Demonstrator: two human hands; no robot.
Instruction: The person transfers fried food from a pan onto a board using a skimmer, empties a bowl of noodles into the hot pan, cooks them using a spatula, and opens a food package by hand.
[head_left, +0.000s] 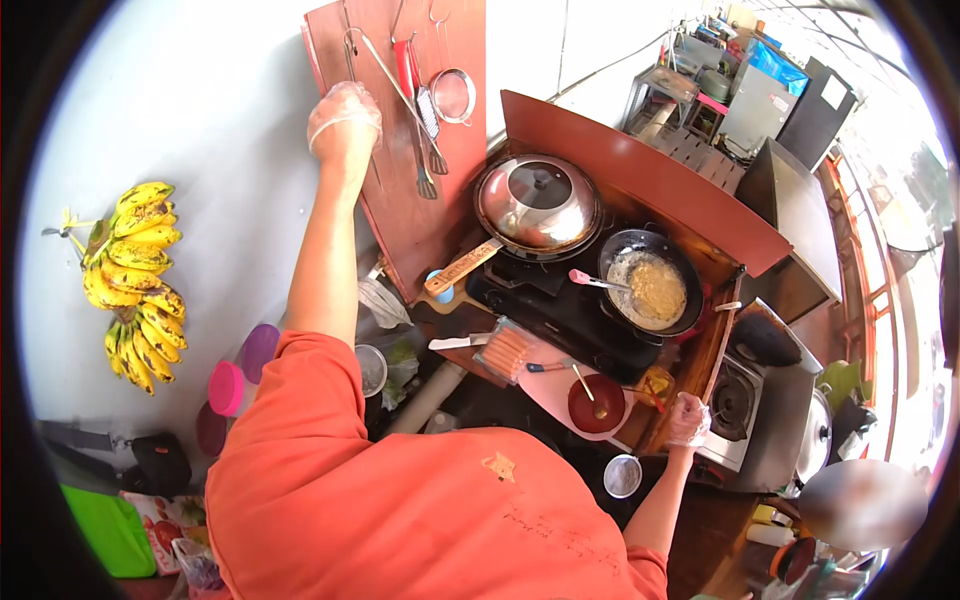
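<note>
My left hand [345,118], in a clear plastic glove, is raised to the red-brown board [338,55] on the wall. Its fingers are curled around a thin hanging utensil whose kind I cannot make out. Just right of it hang metal tongs [385,75], a grater [427,112] and a small round strainer [452,96]. My right hand [690,420], also gloved, is closed by the wooden counter edge [712,385]; what it holds, if anything, is hidden. A black frying pan [690,270] holds a yellowish food [657,290] in bubbling oil, with a pink-handled utensil [590,279] across its rim.
A lidded pan [540,205] with a wooden handle sits on the black stove [545,325]. In front are a knife [452,342], packed sausages [505,350] and a red bowl [597,403] on a pink board [545,385]. Bananas [140,265] hang at left.
</note>
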